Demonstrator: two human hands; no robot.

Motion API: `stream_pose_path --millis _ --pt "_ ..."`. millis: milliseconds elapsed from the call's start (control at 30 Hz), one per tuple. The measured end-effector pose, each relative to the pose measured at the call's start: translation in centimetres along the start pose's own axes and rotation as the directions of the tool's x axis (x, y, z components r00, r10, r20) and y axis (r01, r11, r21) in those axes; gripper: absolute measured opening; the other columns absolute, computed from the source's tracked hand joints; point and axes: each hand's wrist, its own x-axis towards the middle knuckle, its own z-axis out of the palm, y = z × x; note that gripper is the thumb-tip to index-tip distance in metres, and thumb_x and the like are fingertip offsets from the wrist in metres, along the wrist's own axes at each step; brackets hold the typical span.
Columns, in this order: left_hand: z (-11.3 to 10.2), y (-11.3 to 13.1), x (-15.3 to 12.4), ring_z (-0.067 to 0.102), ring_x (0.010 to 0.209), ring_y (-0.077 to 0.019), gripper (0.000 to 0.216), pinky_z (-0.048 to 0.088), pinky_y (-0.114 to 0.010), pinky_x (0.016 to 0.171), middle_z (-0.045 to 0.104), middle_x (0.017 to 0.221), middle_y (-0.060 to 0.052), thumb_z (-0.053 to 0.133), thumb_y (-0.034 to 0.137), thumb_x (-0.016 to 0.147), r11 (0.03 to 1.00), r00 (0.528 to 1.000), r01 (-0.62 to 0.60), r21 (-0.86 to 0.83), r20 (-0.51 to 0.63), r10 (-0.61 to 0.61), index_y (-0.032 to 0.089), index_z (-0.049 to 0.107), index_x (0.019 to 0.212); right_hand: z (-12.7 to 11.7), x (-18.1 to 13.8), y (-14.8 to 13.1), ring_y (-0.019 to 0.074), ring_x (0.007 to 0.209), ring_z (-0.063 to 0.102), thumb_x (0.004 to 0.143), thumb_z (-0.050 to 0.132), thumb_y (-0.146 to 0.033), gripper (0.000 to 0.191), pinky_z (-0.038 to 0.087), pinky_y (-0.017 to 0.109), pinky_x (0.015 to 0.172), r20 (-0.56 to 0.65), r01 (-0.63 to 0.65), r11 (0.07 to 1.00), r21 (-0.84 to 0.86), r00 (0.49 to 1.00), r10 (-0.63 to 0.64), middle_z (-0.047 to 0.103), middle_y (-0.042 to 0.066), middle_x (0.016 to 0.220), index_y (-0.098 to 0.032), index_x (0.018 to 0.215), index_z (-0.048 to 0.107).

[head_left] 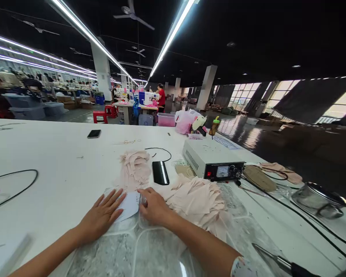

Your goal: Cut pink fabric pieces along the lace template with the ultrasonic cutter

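Observation:
My left hand (102, 215) lies flat with its fingers spread on the left part of a white card (130, 206) with small dark marks along its right side. At the card's right edge is my right hand (154, 207), its fingers curled and the thumb bent below the forefinger; whether it pinches anything is hidden. The card rests on a grey marble-patterned mat (106, 254). Just beyond the hands sits a loose pile of pale beige fabric pieces (136, 165). A larger fanned heap of the same fabric (197, 200) lies beside my right forearm.
A dark phone (160, 173) lies between the piles. Behind is a metal control box (213, 159) with a cable. A black-handled, metal-tipped tool (282, 263) lies at lower right, near a metal pot (320, 200). Another phone (94, 133) is farther back; a person in red (161, 96) stands beyond.

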Motion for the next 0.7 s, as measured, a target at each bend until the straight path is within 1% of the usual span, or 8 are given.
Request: stream_pose_path --millis 67,167,267,333,433,533,600,700 --pt "0.4 -0.8 0.3 0.028 0.141 -0.0283 0.052 0.024 -0.055 0.112 0.03 0.152 -0.004 0.032 0.043 0.096 0.998 0.998 0.053 -0.02 0.024 -0.053 0.028 0.037 0.146 -2.9 -2.1 0.8 0.0169 0.089 0.063 0.091 0.058 -0.036 0.031 0.055 0.037 0.077 -0.054 0.014 0.999 0.031 0.998 -0.012 0.062 0.007 0.115 -0.019 0.116 0.058" --pt "0.1 -1.6 0.8 0.032 0.139 -0.0328 0.052 0.026 -0.061 0.108 0.032 0.152 -0.006 0.034 0.046 0.094 0.992 0.991 0.118 -0.05 -0.053 -0.121 0.027 0.046 0.141 -8.2 -6.7 3.6 0.0145 0.077 0.064 0.091 0.055 -0.038 0.025 0.054 0.029 0.065 -0.222 -0.06 0.997 0.044 0.973 0.069 0.067 0.006 0.103 -0.018 0.102 0.064" --pt "-1.6 -1.8 1.6 0.041 0.134 -0.0355 0.05 0.027 -0.061 0.107 0.043 0.146 -0.009 0.034 0.049 0.094 0.992 0.968 0.065 -0.104 -0.235 -0.088 0.023 0.061 0.126 -12.5 -12.0 7.6 0.019 0.075 0.065 0.088 0.046 -0.045 0.036 0.054 0.03 0.062 -0.434 -0.185 0.982 0.04 0.882 0.184 0.069 0.01 0.094 -0.017 0.096 0.067" --pt "-3.3 -1.0 2.5 0.047 0.128 -0.0331 0.051 0.026 -0.058 0.11 0.047 0.143 -0.009 0.026 0.046 0.098 0.991 0.947 0.033 -0.129 -0.314 -0.073 0.021 0.065 0.12 -13.8 -15.2 9.9 0.0195 0.063 0.063 0.085 0.047 -0.048 0.038 0.052 0.03 0.052 -0.51 -0.27 0.962 0.034 0.823 0.249 0.07 0.01 0.08 -0.016 0.091 0.067" --pt "-5.7 2.2 4.3 0.057 0.116 -0.0335 0.049 0.037 -0.055 0.104 0.058 0.13 -0.013 0.031 0.048 0.096 0.978 0.91 -0.082 -0.191 -0.414 -0.004 0.021 0.069 0.111 -13.4 -18.5 11.9 0.0197 0.063 0.063 0.08 0.051 -0.049 0.035 0.052 0.029 0.054 -0.531 -0.329 0.944 0.005 0.799 0.281 0.069 0.008 0.076 -0.019 0.085 0.068" --pt "-6.3 7.7 5.7 0.054 0.121 -0.0269 0.037 0.041 -0.044 0.105 0.058 0.131 -0.009 0.038 0.039 0.097 0.954 0.917 -0.222 -0.201 -0.376 0.134 0.024 0.068 0.113 -11.9 -19.5 12.7 0.019 0.066 0.063 0.075 0.058 -0.047 0.03 0.053 0.03 0.06 -0.49 -0.34 0.939 -0.055 0.829 0.272 0.069 0.005 0.081 -0.022 0.087 0.069" --pt "-5.6 11.5 5.9 0.048 0.128 -0.025 0.028 0.036 -0.041 0.11 0.054 0.138 -0.003 0.052 0.036 0.092 0.929 0.917 -0.314 -0.197 -0.316 0.243 0.03 0.067 0.116 -11.3 -19.4 13.1 0.0202 0.07 0.064 0.071 0.062 -0.045 0.03 0.053 0.032 0.063 -0.471 -0.351 0.931 -0.103 0.841 0.265 0.07 0.005 0.088 -0.024 0.093 0.068" --pt "-4.2 15.9 5.1 0.029 0.14 -0.0339 0.051 0.018 -0.057 0.114 0.038 0.15 -0.007 0.068 0.032 0.084 0.854 0.89 -0.451 -0.257 -0.197 0.411 0.03 0.054 0.133 -11.3 -19.0 14.3 0.0226 0.075 0.066 0.073 0.058 -0.043 0.029 0.052 0.034 0.063 -0.468 -0.361 0.919 -0.156 0.847 0.254 0.07 0.006 0.094 -0.025 0.094 0.066"
